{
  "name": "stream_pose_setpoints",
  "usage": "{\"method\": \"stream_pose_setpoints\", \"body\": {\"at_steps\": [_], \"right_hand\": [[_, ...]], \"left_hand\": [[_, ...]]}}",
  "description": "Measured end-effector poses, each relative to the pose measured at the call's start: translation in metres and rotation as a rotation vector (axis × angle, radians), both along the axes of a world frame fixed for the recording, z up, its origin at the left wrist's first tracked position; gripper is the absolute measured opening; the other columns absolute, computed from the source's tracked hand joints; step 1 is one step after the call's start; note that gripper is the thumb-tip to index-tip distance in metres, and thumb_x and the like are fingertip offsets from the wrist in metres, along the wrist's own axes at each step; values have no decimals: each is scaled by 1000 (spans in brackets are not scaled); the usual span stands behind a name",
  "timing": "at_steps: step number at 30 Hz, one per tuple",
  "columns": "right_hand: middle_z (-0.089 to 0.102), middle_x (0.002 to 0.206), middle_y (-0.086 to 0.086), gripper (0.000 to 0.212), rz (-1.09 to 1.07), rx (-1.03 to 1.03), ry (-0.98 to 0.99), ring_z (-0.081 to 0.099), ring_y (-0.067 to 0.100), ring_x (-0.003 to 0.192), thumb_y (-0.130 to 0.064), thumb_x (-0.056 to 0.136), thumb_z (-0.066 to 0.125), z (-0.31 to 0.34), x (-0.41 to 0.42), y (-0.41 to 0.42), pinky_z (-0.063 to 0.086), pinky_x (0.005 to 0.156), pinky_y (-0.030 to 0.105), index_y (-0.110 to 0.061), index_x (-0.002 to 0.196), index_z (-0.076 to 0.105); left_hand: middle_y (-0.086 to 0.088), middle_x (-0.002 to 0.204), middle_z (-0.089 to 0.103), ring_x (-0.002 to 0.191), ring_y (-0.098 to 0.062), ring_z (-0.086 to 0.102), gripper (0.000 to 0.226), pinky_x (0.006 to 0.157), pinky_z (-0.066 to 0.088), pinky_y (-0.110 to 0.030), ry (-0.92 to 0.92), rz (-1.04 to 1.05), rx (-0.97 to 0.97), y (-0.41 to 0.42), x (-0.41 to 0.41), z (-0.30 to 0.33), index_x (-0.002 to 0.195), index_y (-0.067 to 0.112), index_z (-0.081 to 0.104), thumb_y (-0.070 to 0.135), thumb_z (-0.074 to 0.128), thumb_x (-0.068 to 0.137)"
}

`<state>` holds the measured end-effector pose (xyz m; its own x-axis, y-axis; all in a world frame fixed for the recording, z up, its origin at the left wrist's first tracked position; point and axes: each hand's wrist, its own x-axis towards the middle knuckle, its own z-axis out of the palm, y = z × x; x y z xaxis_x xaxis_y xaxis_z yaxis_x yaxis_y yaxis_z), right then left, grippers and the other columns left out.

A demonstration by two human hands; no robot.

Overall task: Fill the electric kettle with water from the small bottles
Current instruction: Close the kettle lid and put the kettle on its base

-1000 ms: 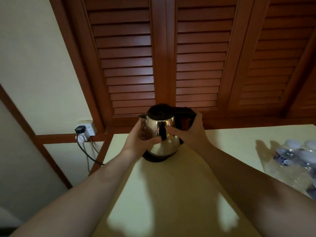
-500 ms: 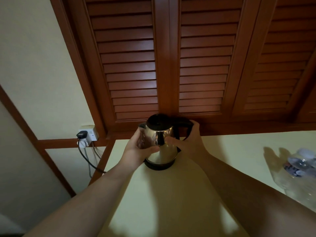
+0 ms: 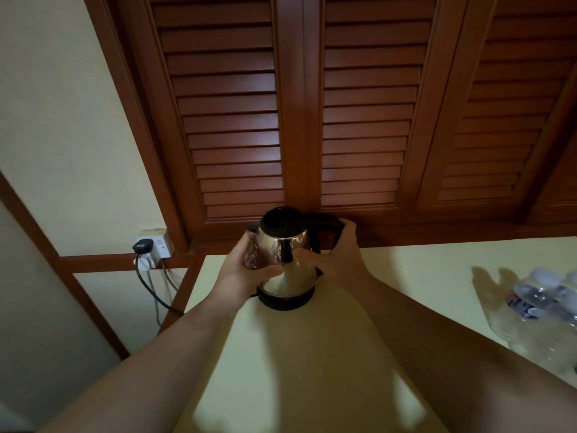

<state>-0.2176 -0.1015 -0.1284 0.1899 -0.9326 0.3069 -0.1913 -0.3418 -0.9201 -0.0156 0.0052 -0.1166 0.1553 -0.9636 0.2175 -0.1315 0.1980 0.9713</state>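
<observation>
A steel electric kettle (image 3: 285, 264) with black lid and handle stands upright on its black base; small clear water bottles (image 3: 543, 310) cluster well to its right.

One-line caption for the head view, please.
Both hands, left hand and right hand, grip the steel kettle on its base on the pale table; bottled water waits at right.

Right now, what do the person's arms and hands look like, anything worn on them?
Both forearms are bare as far as the view shows, with no sleeves in sight. The left hand and right hand show no gloves, watch or bracelet. Any rings are too small to make out.
</observation>
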Motion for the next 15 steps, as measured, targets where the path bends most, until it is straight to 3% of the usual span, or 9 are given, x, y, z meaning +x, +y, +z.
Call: {"method": "stream_pose_setpoints", "body": {"at_steps": [4,8,11,15], "right_hand": [[48,137,0,120,-51,24,-16,53,19,125,-65,33,94,6,8,5,52,106,44,-28,132,37],[47,138,0,124,-40,46,-12,53,19,126,-65,32,95,7,10,4,53,105,45,-27,134,36],[49,137,-3,117,-7,74,-14,53,16,127,-62,36,98,7,3,0,52,107,46,-30,130,35],[48,138,-2,117,32,85,2,51,16,128,-59,40,98,9,1,-2,51,107,42,-27,132,34]], "left_hand": [[4,124,76,118,-17,71,73,94,57,-29,6,10,33,-1,8,6,134,30,64,-2,90,74],[1,119,77,114,-22,72,71,98,58,-38,-17,35,62,-4,14,4,132,31,66,0,92,73],[9,104,76,104,-20,72,71,95,58,-39,-52,113,64,-9,9,-1,126,32,68,4,96,67],[7,103,76,106,-24,72,67,94,59,-40,-68,117,66,-12,12,-5,122,31,68,3,96,68]]}}
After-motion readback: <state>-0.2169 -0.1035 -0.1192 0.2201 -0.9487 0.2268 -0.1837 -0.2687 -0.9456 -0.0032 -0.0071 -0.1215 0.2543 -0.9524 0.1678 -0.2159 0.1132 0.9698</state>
